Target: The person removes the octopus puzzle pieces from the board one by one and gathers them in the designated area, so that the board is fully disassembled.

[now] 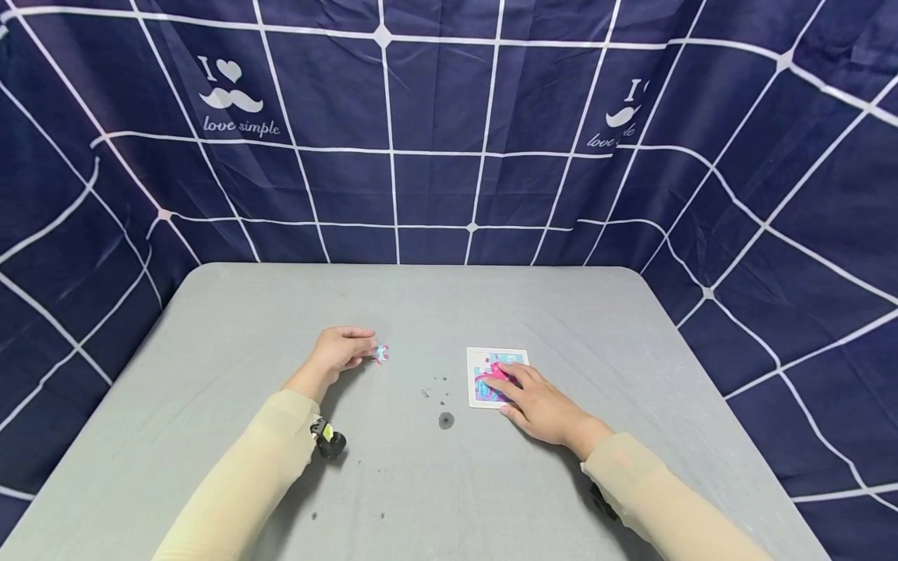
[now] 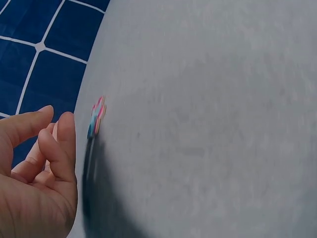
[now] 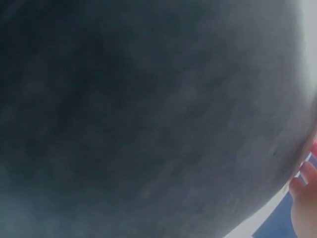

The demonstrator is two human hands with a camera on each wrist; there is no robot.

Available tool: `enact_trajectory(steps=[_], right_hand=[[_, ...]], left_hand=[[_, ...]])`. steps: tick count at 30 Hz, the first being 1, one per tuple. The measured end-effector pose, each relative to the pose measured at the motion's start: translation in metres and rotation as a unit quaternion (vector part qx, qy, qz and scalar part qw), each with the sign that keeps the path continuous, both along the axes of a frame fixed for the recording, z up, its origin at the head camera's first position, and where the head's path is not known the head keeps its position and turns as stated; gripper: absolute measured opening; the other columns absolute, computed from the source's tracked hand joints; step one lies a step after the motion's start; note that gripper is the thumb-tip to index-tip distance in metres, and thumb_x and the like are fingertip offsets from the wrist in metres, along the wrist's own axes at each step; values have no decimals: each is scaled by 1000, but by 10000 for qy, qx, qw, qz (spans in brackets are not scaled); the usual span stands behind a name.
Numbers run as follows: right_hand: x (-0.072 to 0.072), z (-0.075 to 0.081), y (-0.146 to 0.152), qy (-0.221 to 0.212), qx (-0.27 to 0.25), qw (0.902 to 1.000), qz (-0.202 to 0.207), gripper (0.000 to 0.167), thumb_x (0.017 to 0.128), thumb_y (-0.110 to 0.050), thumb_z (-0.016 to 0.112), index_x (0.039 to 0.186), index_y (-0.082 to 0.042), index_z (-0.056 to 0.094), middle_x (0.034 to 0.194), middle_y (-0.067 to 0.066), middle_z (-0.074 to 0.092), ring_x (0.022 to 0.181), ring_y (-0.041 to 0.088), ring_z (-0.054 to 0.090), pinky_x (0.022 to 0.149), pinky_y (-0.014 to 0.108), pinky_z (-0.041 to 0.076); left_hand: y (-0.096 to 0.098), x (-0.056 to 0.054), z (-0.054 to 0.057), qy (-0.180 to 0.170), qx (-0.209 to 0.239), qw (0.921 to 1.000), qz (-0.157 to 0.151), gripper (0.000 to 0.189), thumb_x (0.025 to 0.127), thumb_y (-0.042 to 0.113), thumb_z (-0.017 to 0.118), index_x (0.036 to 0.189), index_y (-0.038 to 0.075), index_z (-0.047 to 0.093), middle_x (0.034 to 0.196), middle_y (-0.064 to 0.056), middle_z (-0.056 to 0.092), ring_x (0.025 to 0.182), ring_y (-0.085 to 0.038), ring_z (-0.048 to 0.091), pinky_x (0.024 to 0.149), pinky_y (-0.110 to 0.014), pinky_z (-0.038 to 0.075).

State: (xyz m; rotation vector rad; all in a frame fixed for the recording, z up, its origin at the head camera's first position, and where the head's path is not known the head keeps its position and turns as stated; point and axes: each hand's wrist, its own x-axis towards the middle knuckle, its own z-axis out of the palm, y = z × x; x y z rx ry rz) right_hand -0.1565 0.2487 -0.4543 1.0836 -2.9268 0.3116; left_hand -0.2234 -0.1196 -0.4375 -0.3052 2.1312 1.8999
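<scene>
A small jigsaw puzzle piece (image 1: 381,354) in pink, white and light blue lies on the grey table, left of the middle. Just to its left is my left hand (image 1: 341,352), fingers loosely bent. In the left wrist view a narrow gap separates the fingers from the puzzle piece (image 2: 96,118). My right hand (image 1: 542,401) rests its spread fingers on a white-framed jigsaw puzzle (image 1: 481,353) with a pink and blue picture, covering its lower right part. Only the fingertips of the right hand (image 3: 304,198) show at the edge of the right wrist view.
Dark spots, the largest a round grey mark (image 1: 446,421), dot the table (image 1: 421,304) between the hands. A navy curtain (image 1: 435,187) with white grid lines encloses the back and sides. Each wrist wears a small black camera, the left camera (image 1: 330,442) showing more plainly.
</scene>
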Motion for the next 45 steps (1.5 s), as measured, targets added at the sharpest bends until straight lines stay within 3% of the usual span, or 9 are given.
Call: enact_trajectory(steps=[7,24,31,41,45], right_hand=[[1,-1,1,-44,-14,10000,-46,51,94,-27,59,143,-19,46,142,18,38,130,35,35,107,50,32],[1,-2,4,3,-130,9999,-63,50,94,-27,60,143,-23,47,137,17,40,126,33,39,103,48,38],[1,-3,4,-16,-109,9999,-89,50,94,-27,60,143,-23,46,137,17,40,126,33,39,103,49,37],[2,2,1,-110,-58,9999,-80,50,95,-27,59,143,-23,45,136,17,40,126,34,39,102,49,38],[2,3,1,-172,-52,9998,-117,51,95,-27,59,143,-22,45,137,16,40,126,34,39,102,50,38]], left_hand=[[11,-1,-1,-58,443,9990,-12,37,86,1,67,121,-9,59,82,-3,70,64,-3,61,47,-12,43],[52,3,-6,-112,617,9978,-203,31,88,4,67,118,-4,63,100,-14,70,78,-10,67,54,-14,49],[74,4,-5,-121,732,9968,-287,31,86,2,68,117,-2,64,103,-13,69,82,-13,68,59,-17,53],[105,6,-8,69,756,9951,-638,33,86,5,69,118,-2,63,103,-13,69,91,-20,68,66,-22,56],[116,6,-10,-30,821,9941,-714,33,86,5,69,118,-2,63,103,-13,70,93,-21,68,67,-23,56]])
